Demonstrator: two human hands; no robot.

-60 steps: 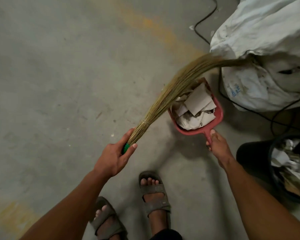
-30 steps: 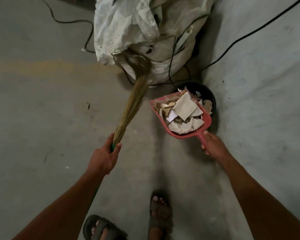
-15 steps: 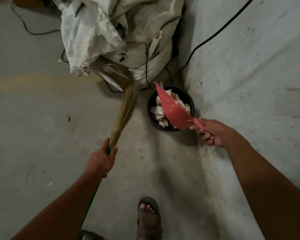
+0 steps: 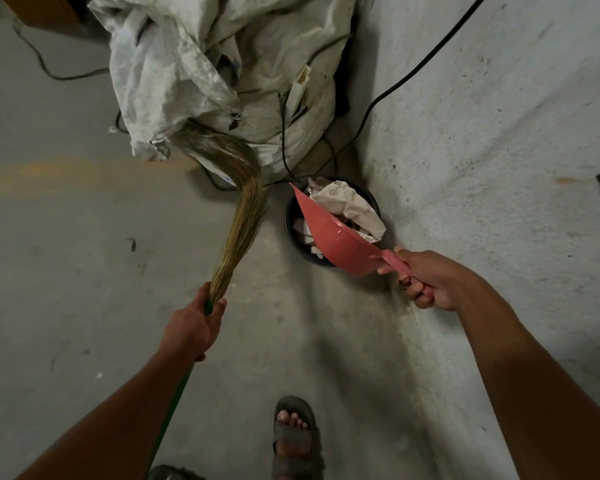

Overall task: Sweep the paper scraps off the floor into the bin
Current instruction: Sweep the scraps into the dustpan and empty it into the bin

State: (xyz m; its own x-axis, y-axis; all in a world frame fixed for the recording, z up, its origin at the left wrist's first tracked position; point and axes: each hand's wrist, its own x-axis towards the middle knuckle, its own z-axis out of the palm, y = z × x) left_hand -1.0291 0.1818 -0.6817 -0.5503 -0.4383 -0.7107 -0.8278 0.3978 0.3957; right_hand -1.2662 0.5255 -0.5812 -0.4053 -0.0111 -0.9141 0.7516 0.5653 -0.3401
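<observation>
My right hand [image 4: 433, 282] grips the handle of a red dustpan [image 4: 333, 237], which is tipped steeply on its side over a small black bin [image 4: 291, 233]. Crumpled paper scraps [image 4: 350, 206] lie in the bin beside the pan's raised edge. My left hand [image 4: 193, 327] holds a grass broom [image 4: 243, 209] where the straw meets its green handle. The broom's curved tip rests against a white sack.
A big white woven sack [image 4: 222, 67] stands behind the bin, with black cables [image 4: 413, 71] running past it and along the wall on the right. A brown box corner [image 4: 45, 8] shows at top left. My sandalled foot [image 4: 293, 434] stands on bare concrete floor.
The dustpan, carried level and full of scraps, has been swung over the bin and tipped on edge. The scraps have slid out into the bin. The broom stayed nearly still.
</observation>
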